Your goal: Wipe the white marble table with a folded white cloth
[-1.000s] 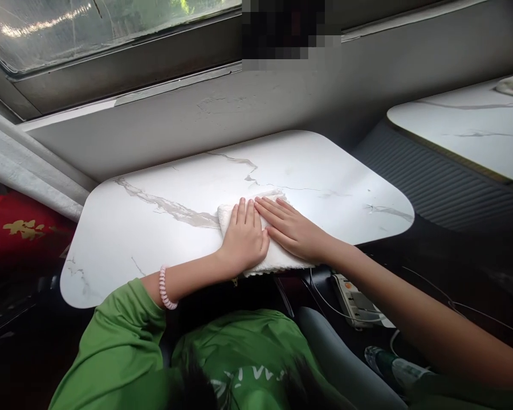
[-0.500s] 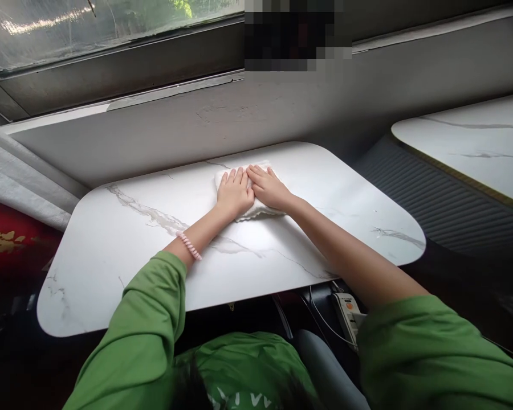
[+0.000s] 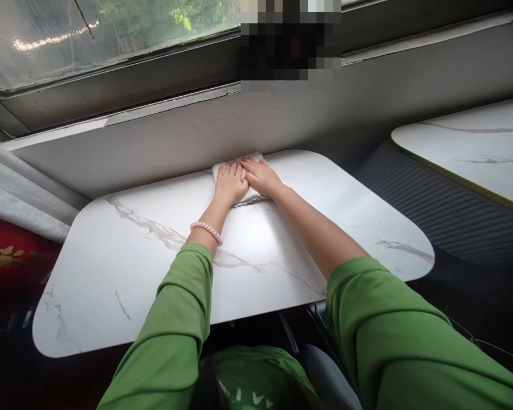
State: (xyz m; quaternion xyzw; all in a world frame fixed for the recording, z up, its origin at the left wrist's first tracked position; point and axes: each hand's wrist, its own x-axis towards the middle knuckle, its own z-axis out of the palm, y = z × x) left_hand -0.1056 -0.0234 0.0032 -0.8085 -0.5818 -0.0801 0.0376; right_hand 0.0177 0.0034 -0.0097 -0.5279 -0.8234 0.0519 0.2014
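I log the cloth (image 3: pixel 253 197) as shifted: one second ago it lay over the near edge of the table (image 3: pixel 123 279); half a second ago, beyond the middle; now, at the far edge by the wall (image 3: pixel 154 145). Wall contact I cannot confirm. The left hand (image 3: pixel 231 183) and right hand (image 3: pixel 263 179) have travelled with it. The left arm (image 3: pixel 183 310), bent a second ago, now reaches straighter, its bracelet (image 3: pixel 206 230) further in over the table. On my feed, the right sleeve (image 3: pixel 393 330) now fills the spot where the power strip showed.
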